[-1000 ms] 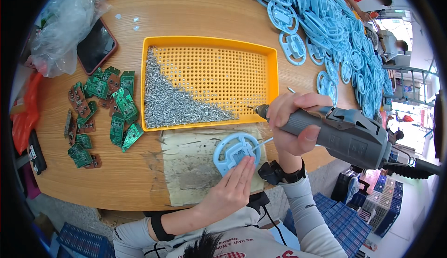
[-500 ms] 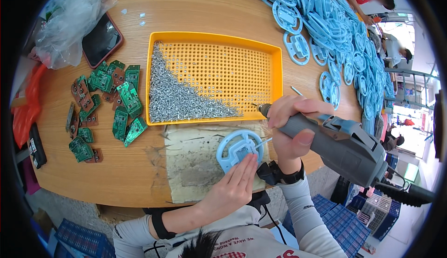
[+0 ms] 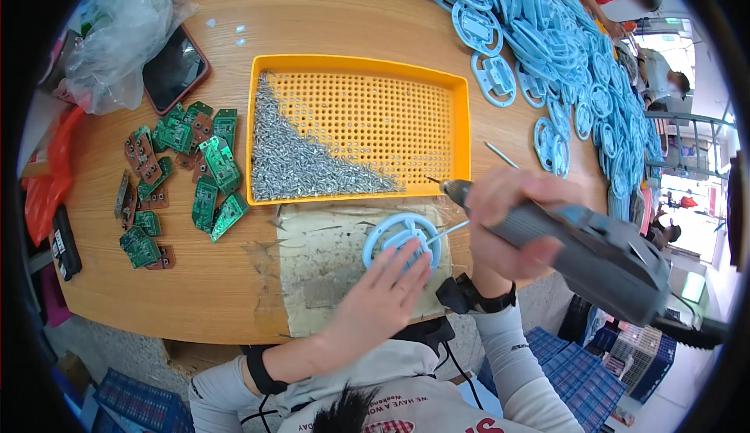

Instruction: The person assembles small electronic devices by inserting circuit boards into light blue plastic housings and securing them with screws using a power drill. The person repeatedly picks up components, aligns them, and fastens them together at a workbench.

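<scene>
A light-blue plastic wheel-shaped part (image 3: 405, 237) lies on a stained cream mat (image 3: 316, 265) in front of me. My left hand (image 3: 379, 296) rests over its near side, fingers stretched and slightly apart, hiding some of it. In my right hand (image 3: 519, 222), a grey electric screwdriver (image 3: 601, 257) points left, its thin bit above the near right edge of the yellow tray (image 3: 359, 61). A pale thin rod (image 3: 449, 231) slants between the part and my right hand; whether either holds it I cannot tell. Small silver screws (image 3: 297, 163) fill the tray's left and near side.
Green and brown circuit boards (image 3: 219, 163) lie loose left of the tray. Behind them are a phone (image 3: 176, 69) and a clear plastic bag (image 3: 125, 50). Many light-blue parts (image 3: 558, 50) are heaped at the far right. Another pale rod (image 3: 501, 154) lies near the tray. Other people sit beyond the heap.
My right hand and the screwdriver have shifted slightly right, blurred by motion. The fingers of my left hand have spread a little on the blue part.
</scene>
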